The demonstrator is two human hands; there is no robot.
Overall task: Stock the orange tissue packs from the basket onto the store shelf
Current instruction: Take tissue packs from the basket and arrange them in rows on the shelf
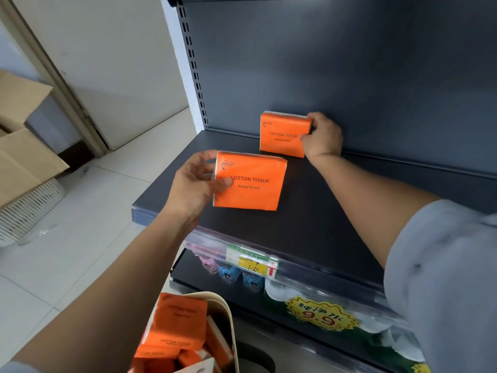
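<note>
Grips a tissue pack (282, 134) upright at the back of the shelf (295, 224), right hand (324, 137) fingers (305, 137) curled round it, likely squaring it; pinches a second pack (251, 181) at the shelf's front in the left hand (192, 185), next in line.

A shop — metal display shelf (295, 211), price tag (252, 262), promo sticker (320, 313).

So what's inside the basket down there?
More orange tissue packs, piled inside the basket. The top ones cover whatever lies beneath, and the picture's edge cuts off the rest.
</note>
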